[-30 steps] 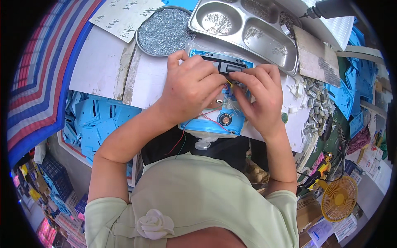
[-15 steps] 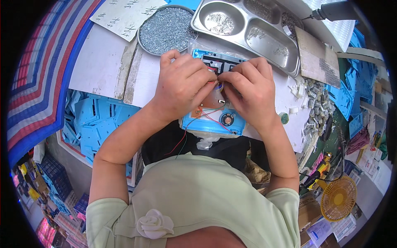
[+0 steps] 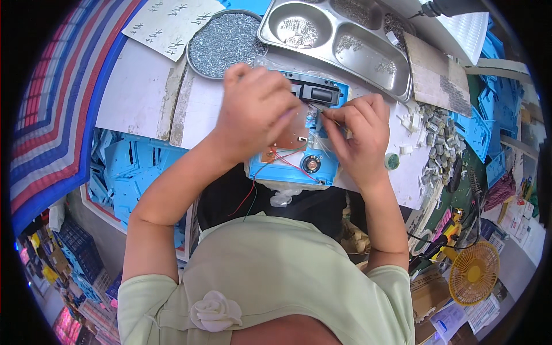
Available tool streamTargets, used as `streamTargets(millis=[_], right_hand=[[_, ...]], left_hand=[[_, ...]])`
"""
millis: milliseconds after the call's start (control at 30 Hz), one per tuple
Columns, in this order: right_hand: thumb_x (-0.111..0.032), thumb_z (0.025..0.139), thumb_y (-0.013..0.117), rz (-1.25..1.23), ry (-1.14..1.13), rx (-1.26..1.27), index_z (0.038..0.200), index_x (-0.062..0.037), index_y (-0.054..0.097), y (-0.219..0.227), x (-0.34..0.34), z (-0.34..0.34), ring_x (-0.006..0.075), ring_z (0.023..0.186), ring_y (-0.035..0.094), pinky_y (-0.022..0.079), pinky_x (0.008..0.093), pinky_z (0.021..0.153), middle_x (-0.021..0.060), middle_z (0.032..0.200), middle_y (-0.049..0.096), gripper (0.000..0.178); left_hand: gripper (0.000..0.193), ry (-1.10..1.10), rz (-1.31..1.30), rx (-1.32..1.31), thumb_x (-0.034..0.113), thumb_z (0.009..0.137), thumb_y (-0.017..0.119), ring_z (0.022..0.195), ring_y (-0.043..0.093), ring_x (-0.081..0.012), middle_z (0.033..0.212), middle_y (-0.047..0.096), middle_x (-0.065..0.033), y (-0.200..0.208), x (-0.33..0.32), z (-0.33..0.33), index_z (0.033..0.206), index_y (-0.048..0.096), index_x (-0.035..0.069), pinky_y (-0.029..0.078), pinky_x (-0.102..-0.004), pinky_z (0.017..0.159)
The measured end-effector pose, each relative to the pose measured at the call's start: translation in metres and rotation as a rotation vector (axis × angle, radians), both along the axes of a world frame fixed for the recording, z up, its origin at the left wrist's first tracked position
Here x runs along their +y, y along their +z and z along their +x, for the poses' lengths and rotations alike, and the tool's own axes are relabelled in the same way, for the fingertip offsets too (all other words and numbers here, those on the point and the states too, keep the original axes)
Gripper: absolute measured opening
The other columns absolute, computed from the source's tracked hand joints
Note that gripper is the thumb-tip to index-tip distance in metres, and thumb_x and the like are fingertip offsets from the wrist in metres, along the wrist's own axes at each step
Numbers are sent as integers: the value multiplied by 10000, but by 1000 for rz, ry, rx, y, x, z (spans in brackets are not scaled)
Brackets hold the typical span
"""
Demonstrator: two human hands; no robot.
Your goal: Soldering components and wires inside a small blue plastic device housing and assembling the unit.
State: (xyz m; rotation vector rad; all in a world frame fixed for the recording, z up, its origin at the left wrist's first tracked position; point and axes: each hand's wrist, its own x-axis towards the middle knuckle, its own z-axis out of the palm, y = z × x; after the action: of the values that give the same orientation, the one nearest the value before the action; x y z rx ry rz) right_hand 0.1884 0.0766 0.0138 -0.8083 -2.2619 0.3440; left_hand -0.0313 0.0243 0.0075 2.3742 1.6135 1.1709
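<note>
A light-blue plastic housing (image 3: 294, 176) lies open in front of me. Inside it are a brown circuit board (image 3: 294, 127), a small round speaker (image 3: 312, 164) and a black rectangular part (image 3: 321, 95). Red and green wires (image 3: 253, 190) trail from the board over the near edge. My right hand (image 3: 363, 129) is closed in a pinch at the housing's right side, on thin pale wire strands (image 3: 323, 144). My left hand (image 3: 257, 109) hovers over the left part of the housing, fingers curled together and slightly blurred; whatever is between its fingertips is hidden.
Behind the housing stand a round tray of small metal pins (image 3: 225, 45) and a steel compartment tray (image 3: 368, 63) with small metal parts. Small grey-white pieces (image 3: 440, 141) are heaped on the right. Blue plastic panels (image 3: 135, 172) fill a bin on the left. A power screwdriver (image 3: 454, 8) hangs at the upper right.
My hands have drawn apart: the left moved slightly up and left, the right slightly right. The black part and more of the housing's middle are now uncovered.
</note>
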Motion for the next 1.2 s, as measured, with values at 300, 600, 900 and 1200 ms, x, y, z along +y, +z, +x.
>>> streamTargets(millis=[300,600,900,1200], right_hand=[[-56,684,844,-266,-89,149,791,-85,696,7,-3,14,224,738,546,420,353,712,21,729,619,185],[-39,705,859,-411,-38,325,798,-54,731,6,0,22,176,706,537,426,312,661,27,708,614,159],[-8,729,825,-404,-63,290,816,-47,718,5,-15,30,180,727,553,436,316,692,29,739,632,143],[-153,1005,651,-462,-965,1040,1289,31,547,18,-77,291,153,821,584,515,348,808,76,1040,624,354]], left_hand=[[347,65,-6,-382,41,798,775,953,640,-294,1019,661,-122,40,-29,27,1129,674,61,481,-418,873],[185,-188,-355,-296,-28,871,680,763,699,-231,913,714,-135,26,7,44,1053,716,-25,555,-313,684],[118,-97,-654,-622,1,897,702,705,668,-100,852,697,-68,26,3,47,1006,732,-32,549,-244,646],[94,-157,-127,-27,32,795,764,794,620,-216,852,663,-48,25,7,49,870,724,73,440,-349,743]])
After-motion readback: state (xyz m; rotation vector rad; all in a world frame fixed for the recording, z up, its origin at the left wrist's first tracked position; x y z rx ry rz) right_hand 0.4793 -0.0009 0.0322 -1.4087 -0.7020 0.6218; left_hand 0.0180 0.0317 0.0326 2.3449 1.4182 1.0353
